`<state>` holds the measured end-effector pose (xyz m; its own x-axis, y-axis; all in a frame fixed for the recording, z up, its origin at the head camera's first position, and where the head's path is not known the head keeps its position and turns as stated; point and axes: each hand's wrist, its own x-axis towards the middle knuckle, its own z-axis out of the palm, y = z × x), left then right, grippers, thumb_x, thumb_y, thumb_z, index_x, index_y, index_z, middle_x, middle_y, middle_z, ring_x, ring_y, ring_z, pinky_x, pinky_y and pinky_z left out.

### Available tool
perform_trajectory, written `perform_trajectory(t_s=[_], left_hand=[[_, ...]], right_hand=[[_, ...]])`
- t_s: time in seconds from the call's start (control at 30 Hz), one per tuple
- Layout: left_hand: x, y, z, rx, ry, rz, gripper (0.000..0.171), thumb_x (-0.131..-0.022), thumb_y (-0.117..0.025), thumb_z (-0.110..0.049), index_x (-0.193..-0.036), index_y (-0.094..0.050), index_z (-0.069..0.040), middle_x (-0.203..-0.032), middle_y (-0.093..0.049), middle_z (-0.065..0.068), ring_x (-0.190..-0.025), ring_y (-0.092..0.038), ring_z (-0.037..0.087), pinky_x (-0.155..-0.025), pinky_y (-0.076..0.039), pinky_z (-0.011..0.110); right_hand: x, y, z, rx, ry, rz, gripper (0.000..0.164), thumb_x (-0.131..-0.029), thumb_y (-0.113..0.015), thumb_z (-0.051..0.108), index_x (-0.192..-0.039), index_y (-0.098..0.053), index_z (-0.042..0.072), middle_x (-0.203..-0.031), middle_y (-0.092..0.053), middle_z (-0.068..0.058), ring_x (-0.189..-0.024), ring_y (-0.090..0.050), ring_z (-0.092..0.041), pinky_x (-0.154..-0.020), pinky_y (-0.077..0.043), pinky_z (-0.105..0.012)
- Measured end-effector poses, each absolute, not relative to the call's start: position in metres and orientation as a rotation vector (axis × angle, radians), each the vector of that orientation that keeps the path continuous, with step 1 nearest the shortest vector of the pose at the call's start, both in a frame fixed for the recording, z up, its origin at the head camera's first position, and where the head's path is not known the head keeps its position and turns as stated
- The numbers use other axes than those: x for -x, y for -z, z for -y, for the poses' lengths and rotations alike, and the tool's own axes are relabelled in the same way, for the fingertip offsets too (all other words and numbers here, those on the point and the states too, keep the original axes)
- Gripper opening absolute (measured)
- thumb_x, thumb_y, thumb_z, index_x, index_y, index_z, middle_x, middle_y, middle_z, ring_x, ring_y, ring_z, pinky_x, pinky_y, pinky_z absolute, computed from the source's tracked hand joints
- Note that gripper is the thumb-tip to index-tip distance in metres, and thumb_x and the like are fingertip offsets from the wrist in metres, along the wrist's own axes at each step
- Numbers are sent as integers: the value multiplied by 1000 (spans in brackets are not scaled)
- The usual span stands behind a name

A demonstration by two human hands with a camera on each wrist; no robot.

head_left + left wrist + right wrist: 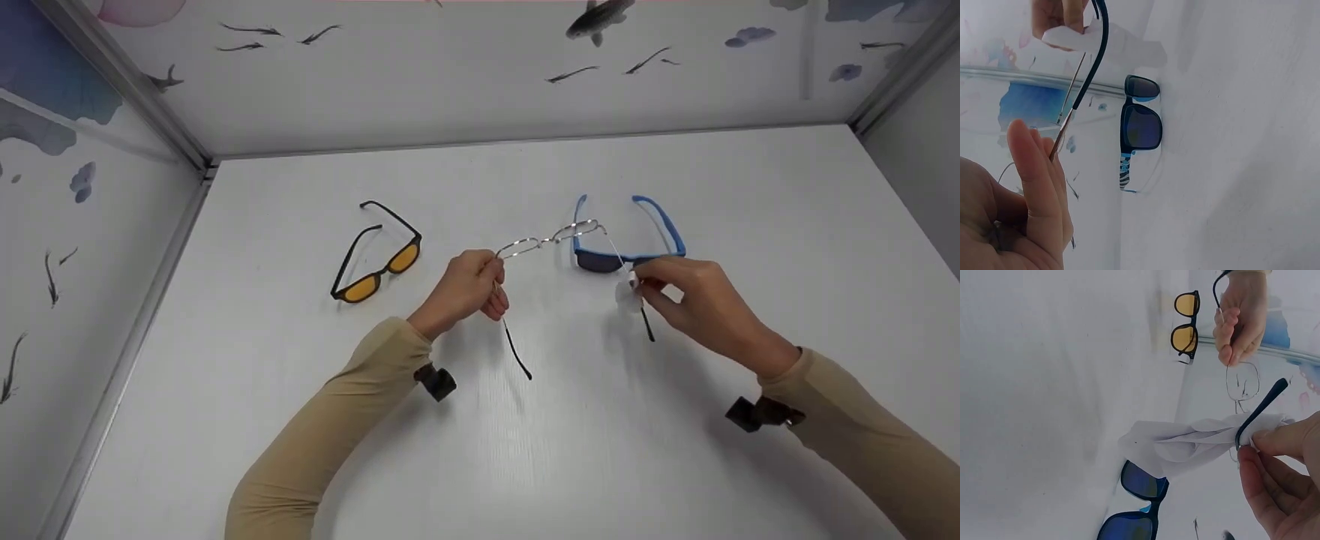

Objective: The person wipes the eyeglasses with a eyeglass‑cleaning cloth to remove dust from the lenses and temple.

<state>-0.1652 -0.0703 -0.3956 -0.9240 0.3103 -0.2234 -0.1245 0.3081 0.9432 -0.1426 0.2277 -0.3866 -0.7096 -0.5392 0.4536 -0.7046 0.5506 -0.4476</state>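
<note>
Thin metal-framed eyeglasses (546,241) with dark temple tips are held up over the table between both hands. My left hand (469,289) pinches them at the hinge corner of one lens, and that temple hangs down past the fingers. My right hand (694,304) pinches a white cloth (1185,441) around the other temple, near its dark tip (1264,406). The cloth hangs down in loose folds from the thumb and fingers. Below and behind the right hand lie blue-framed sunglasses (667,225), partly hidden by the fingers in the head view.
Black-framed glasses with orange lenses (362,288) lie on the white table (480,465) to the left, temples unfolded. White panels (420,82) printed with fish and plants stand at the back and left. Each sleeve carries a small black camera (435,381) at the wrist.
</note>
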Motion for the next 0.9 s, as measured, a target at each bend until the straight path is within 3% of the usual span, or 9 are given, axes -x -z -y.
perform_trajectory(t_s=[0.27,0.4,0.57,0.73,0.9], left_hand=[[154,394,63,-309,-1572,-2191,27,-104,-38,-6,-82,-51,0,-62,-62,9,-48,-57,12,-49,-51,24],[154,392,64,-277,-1588,-2140,28,-104,-40,-6,-80,-53,1,-66,-66,13,-55,-62,14,-56,-54,27],[153,391,65,-239,-1573,-2054,27,-104,-43,-6,-85,-56,8,-74,-69,18,-67,-69,22,-64,-57,32],[153,392,65,-193,-1594,-1982,31,-104,-43,-7,-95,-55,20,-75,-69,19,-66,-70,22,-63,-57,32],[155,394,65,-107,-1667,-1961,33,-104,-42,-8,-92,-55,19,-74,-69,20,-62,-69,20,-61,-57,32]], right_hand=[[165,387,-224,-954,-911,2490,27,-76,-69,-20,-98,-68,-4,-92,-68,-10,-75,-65,-15,-68,-45,-8],[169,387,-223,-950,-923,2475,28,-76,-69,-20,-98,-68,-4,-91,-68,-10,-72,-65,-15,-66,-45,-7],[170,386,-224,-981,-900,2467,26,-77,-69,-20,-98,-68,-4,-91,-68,-11,-73,-65,-15,-66,-45,-7],[168,386,-225,-993,-906,2493,26,-77,-69,-20,-98,-68,-4,-92,-69,-10,-75,-66,-17,-68,-46,-7],[160,386,-226,-1022,-915,2521,29,-75,-71,-20,-98,-68,-3,-94,-69,-9,-80,-67,-18,-72,-48,-11]])
